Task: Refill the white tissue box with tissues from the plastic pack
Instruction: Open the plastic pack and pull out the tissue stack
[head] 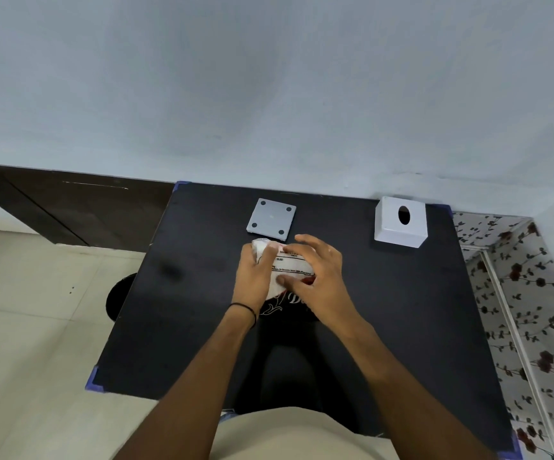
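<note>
The plastic tissue pack (288,265), white with black print, lies near the middle of the black table (401,310). My left hand (255,273) grips its left end, fingers curled over the top. My right hand (318,273) covers its right side, thumb pressed on the front and fingers spread over the top. The white tissue box (400,224) stands at the table's far right corner, its oval slot facing up, apart from both hands. Its square base plate (271,217), grey with dark round feet at the corners, lies flat just beyond the pack.
The table stands against a pale wall. A dark round stool (119,297) shows below the table's left edge. Floral fabric (534,310) lies to the right of the table, and light floor tiles spread to the left.
</note>
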